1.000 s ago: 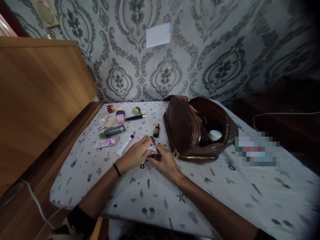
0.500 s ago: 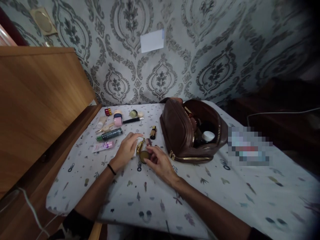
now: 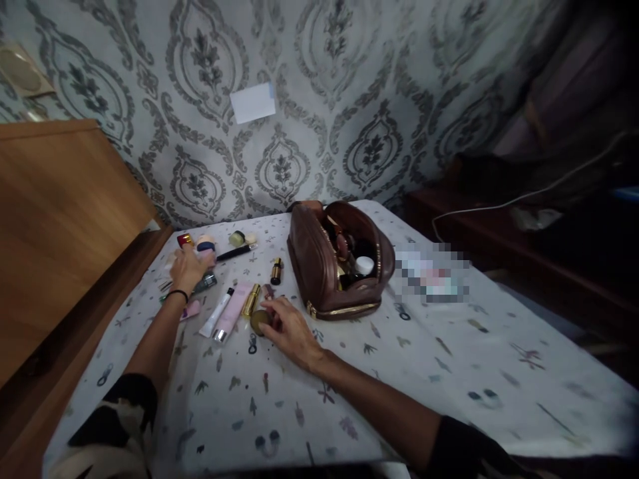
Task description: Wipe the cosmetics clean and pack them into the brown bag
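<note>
Brown leather-look bag [image 3: 307, 259], unzipped on a cloth-covered bench [image 3: 349, 372], with a white-lidded jar [image 3: 364, 265] and darker contents visible inside. The work appears partway along. Already laid out to the left of the bag are a rear group, including a red-and-gold jar [image 3: 184, 240], a black pen-shaped item [image 3: 234, 252] and a green round pot [image 3: 237, 237], and a nearer row of white tube [image 3: 217, 313], pink tube [image 3: 233, 311] and gold tube [image 3: 251, 299], side by side and aslant. A black-and-gold bottle [image 3: 276, 271] sits apart, near the bag.

The right hand [image 3: 289, 329] pinches an olive disc [image 3: 259, 322] at its edge, just beside the gold tube; whether the disc is fully supported by the bench cannot be told. The left hand [image 3: 190, 267] is over the rear group, fingers bent downward, partly covering a dark green tube [image 3: 204, 283]; whether it grips anything is hidden.

Judged from this arrangement, the row is largely set, the disc at its end is not yet released, and the rear group is less orderly. Neither hand touches the bag's contents.
</note>
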Demonstrator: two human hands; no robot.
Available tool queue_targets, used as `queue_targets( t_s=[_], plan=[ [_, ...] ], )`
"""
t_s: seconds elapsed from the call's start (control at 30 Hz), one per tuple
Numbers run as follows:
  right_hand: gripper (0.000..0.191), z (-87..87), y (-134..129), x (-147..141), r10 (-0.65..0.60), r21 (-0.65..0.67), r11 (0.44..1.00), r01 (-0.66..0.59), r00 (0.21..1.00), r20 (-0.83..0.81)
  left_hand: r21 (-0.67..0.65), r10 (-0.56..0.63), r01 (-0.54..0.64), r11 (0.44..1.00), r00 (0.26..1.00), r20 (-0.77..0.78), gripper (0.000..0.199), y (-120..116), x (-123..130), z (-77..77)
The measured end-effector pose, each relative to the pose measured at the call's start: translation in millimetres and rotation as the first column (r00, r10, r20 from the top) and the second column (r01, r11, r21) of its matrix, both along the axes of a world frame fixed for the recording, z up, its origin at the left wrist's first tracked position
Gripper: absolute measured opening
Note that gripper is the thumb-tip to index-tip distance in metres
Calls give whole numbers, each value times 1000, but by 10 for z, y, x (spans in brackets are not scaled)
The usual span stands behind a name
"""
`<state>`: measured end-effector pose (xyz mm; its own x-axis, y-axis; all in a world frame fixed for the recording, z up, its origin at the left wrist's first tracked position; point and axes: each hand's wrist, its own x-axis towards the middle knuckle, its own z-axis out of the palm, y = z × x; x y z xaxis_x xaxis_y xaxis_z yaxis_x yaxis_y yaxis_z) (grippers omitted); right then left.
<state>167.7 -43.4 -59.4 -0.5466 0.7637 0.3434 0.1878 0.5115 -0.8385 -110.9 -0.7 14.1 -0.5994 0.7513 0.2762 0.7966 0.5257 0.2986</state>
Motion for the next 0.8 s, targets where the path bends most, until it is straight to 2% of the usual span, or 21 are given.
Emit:
queue_targets(
  t_s=[0.13,0.3,0.47,0.63,0.7,0.8],
  plan=[
    [29,4,-13,-7,15,-22,1000,-14,1000,19,-94,59,-59,994,998,-8,78,135,-18,-80],
    [37,2,-14,15,61,-2,998,-61,994,95,-180,42,-44,983,999,-19,69,175,-55,-106],
    [45,18,-20,29,74,25,996,-82,966,249,-203,-73,62,977,996,-49,57,110,-92,-94],
    [44,31,-21,10,82,31,995,-96,947,310,-186,-310,282,941,939,-149,54,47,-120,-162],
    [43,28,-18,9,74,31,996,-87,948,309,-170,-315,285,943,929,-195,53,33,-94,-191],
    [45,24,-15,18,71,35,996,-85,954,293,-165,-262,225,960,930,-258,50,12,-12,-201]
  ],
)
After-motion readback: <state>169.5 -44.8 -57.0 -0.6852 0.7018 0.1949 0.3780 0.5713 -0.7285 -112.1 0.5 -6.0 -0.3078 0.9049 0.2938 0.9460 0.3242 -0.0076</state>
